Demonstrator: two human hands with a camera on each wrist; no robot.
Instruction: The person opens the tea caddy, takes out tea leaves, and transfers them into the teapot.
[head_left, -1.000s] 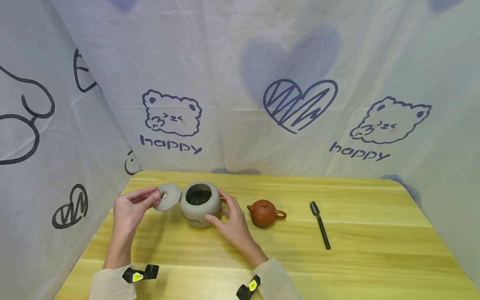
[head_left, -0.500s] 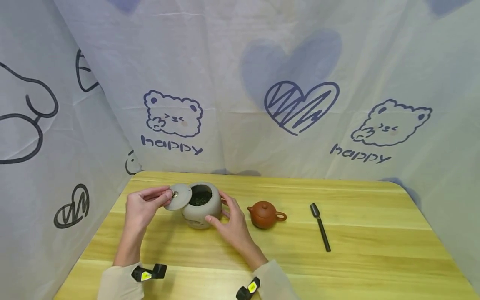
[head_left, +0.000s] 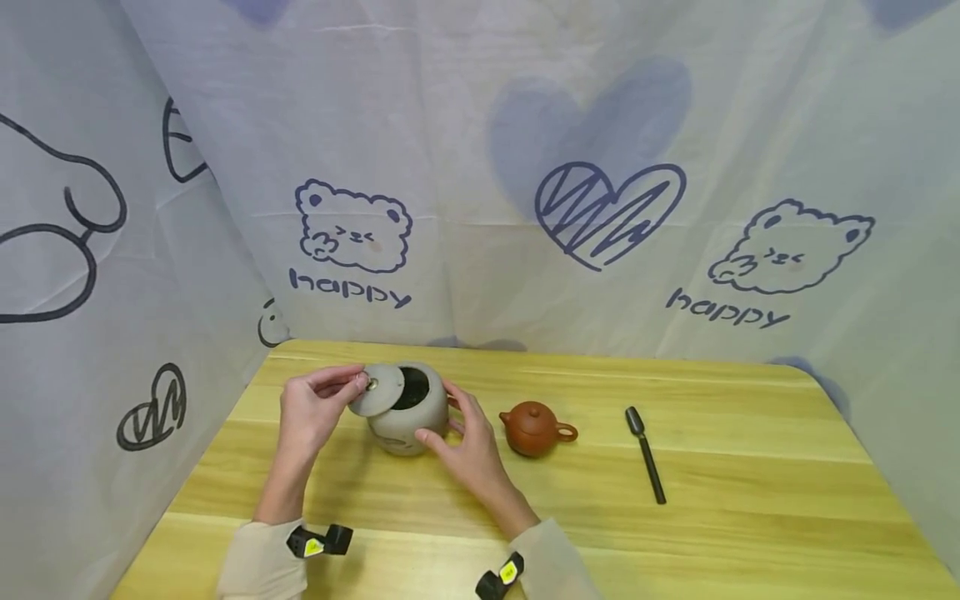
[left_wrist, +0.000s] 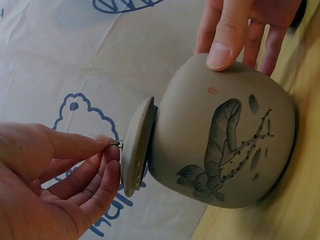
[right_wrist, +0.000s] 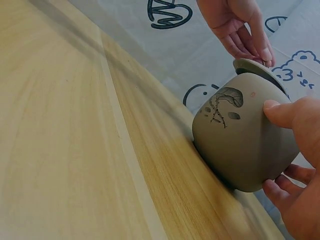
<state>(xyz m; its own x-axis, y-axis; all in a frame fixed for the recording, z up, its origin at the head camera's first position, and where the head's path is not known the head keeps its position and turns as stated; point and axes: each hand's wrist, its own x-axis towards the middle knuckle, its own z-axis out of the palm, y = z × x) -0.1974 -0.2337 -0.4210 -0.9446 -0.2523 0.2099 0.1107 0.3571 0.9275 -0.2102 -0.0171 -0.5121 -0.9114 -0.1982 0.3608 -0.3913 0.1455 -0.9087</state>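
Note:
A round grey ceramic tea jar with a painted leaf design stands on the table, dark tea leaves partly visible through its mouth. My left hand pinches the small metal ring on top of the jar's lid. The lid is over the left part of the mouth, tilted, with the right part uncovered. In the left wrist view, the lid sits close against the jar's rim. My right hand holds the jar's right side, thumb in front and fingers behind, as the right wrist view also shows.
Right of the jar stands a small reddish-brown clay teapot, its handle to the right. Farther right a dark tea scoop lies on the wooden table. Printed white cloth hangs behind and at the left.
My left hand has carried the lid rightward, from beside the jar to over part of its mouth. The right hand has kept its hold on the jar.

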